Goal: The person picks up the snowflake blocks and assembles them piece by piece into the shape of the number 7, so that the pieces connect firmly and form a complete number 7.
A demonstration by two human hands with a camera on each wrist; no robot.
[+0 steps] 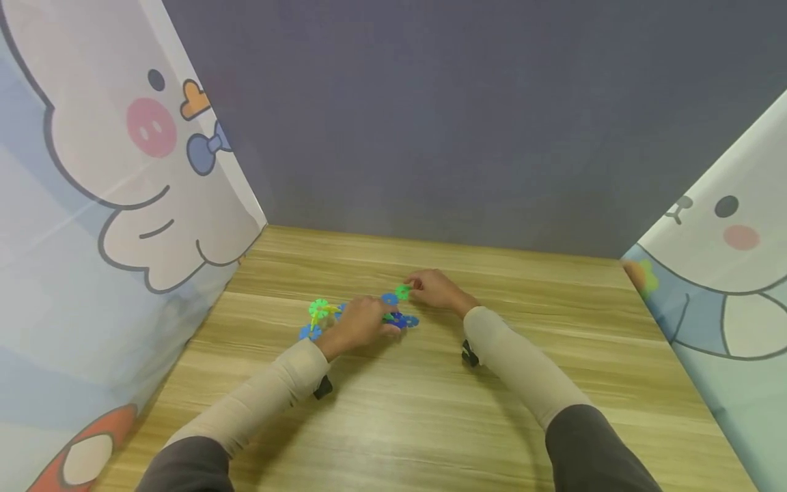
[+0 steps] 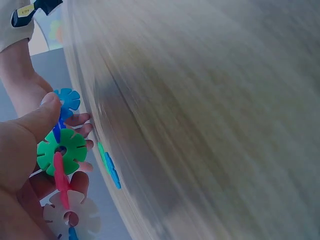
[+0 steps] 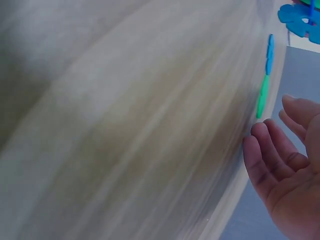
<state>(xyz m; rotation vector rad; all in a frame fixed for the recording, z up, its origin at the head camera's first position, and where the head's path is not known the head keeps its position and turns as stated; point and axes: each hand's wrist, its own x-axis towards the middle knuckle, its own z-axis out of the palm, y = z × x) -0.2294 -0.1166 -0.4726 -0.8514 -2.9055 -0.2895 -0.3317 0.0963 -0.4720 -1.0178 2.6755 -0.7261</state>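
Note:
My left hand (image 1: 363, 321) holds a chain of interlocking snowflake discs. In the left wrist view, the chain shows a light blue disc (image 2: 71, 96), a green disc (image 2: 76, 145), a pink disc (image 2: 60, 172) seen edge-on and a whitish disc (image 2: 90, 215). The thumb presses near the light blue end. The chain's other end, with a light green disc (image 1: 314, 305) and a blue disc (image 1: 305, 333), extends left of that hand. My right hand (image 1: 435, 290) has loosely bent fingers beside a loose green disc (image 3: 262, 97), which lies flat against a loose blue disc (image 3: 270, 55).
The wooden table (image 1: 393, 424) spreads around both hands. A dark grey wall (image 1: 430, 123) rises at the back, and cartoon-printed panels (image 1: 80, 273) stand on both sides.

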